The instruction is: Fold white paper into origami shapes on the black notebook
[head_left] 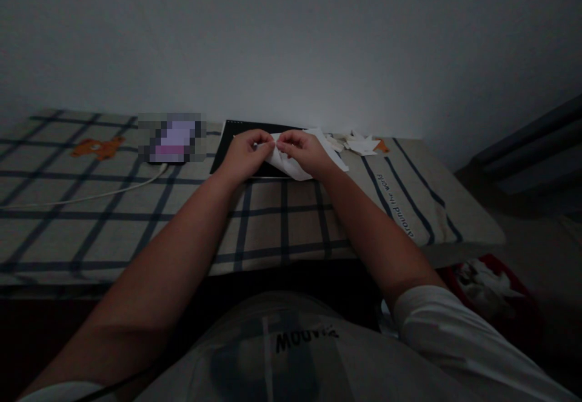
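A white sheet of paper (291, 167) is pinched between my two hands, its loose part hanging toward me and to the right. My left hand (248, 152) grips its upper left edge with thumb and fingertips. Right beside it, my right hand (304, 148) pinches the same edge, the fingertips of both hands almost touching. Beneath lies a flat black board or pad (227, 152) with a pale border. Another white sheet (334, 152) shows behind my right wrist; whether it joins the held paper I cannot tell.
Several crumpled or torn white paper pieces (361, 144) lie at right on the checked tablecloth (259, 220). A phone (175, 141) with a white cable (122, 191) lies at left. A red bin (522, 287) holding white paper stands below right. A wall (291, 44) rises behind the table.
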Demonstrator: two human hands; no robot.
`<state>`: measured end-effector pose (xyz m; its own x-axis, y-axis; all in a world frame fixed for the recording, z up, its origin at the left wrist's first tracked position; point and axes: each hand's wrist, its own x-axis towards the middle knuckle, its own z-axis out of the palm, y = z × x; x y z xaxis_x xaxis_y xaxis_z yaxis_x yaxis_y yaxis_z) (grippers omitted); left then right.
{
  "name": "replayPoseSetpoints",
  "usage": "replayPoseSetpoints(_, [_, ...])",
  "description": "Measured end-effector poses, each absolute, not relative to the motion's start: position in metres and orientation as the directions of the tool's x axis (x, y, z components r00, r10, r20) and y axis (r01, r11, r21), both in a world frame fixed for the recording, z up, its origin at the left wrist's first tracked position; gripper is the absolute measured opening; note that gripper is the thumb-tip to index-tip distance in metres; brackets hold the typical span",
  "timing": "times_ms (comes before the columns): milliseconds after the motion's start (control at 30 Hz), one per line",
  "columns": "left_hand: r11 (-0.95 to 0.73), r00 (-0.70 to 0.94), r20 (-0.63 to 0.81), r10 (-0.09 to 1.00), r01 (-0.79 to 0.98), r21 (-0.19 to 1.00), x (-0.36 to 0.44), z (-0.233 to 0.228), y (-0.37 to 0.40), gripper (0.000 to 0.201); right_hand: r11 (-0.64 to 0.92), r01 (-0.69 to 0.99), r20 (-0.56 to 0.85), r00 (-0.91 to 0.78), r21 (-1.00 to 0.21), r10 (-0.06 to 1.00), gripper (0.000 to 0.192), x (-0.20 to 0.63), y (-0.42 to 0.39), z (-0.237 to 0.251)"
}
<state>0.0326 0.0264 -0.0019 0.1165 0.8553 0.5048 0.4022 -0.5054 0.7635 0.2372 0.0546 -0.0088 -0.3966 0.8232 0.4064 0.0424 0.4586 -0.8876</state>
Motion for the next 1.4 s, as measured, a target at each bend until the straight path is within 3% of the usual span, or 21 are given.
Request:
replayPoseSetpoints(133, [-0.508,0.098,0.513,0.852,0.385,0.77,0.0336,-0.0008,0.0258,0.019,0.486,0.036,0.437,-0.381,-0.873,0.815,0.029,0.2352,0.0581,-0.0115])
replayPoseSetpoints(300, [-0.488,0.061,0.508,0.859,0.392,0.779,0.0343,0.0009,0.0242,0.015,0.385,-0.029,0.362,-0.41,-0.923,0.837,0.037,0.2372,0.0571,-0.0103])
replayPoseSetpoints(767, [-0.517,0.125,0.53,0.839,0.49,0.702,0.0295,0.0027,0.0194,0.025,0.337,0.022,0.298,-0.417,-0.941,0.859,0.03,0.2417,0.0511,-0.0034])
replayPoseSetpoints(1067, [-0.473,0.117,0.487,0.866,0.507,0.72,0.031,0.0021,0.0208,0.022,0.477,0.087,0.418,-0.362,-0.874,0.833,0.032,0.2416,0.0513,-0.0045])
replayPoseSetpoints(1233, [-0.484,0.101,0.507,0.856,0.501,0.717,0.0295,0.0026,0.0217,0.025,0.387,0.0,0.357,-0.384,-0.922,0.851,0.039,0.2416,0.0551,-0.0066])
replayPoseSetpoints(1400, [-0.477,0.102,0.497,0.862,0.498,0.725,0.0281,0.0042,0.0209,0.023,0.299,0.006,0.272,-0.399,-0.954,0.876,0.029,0.2437,0.0547,-0.0063])
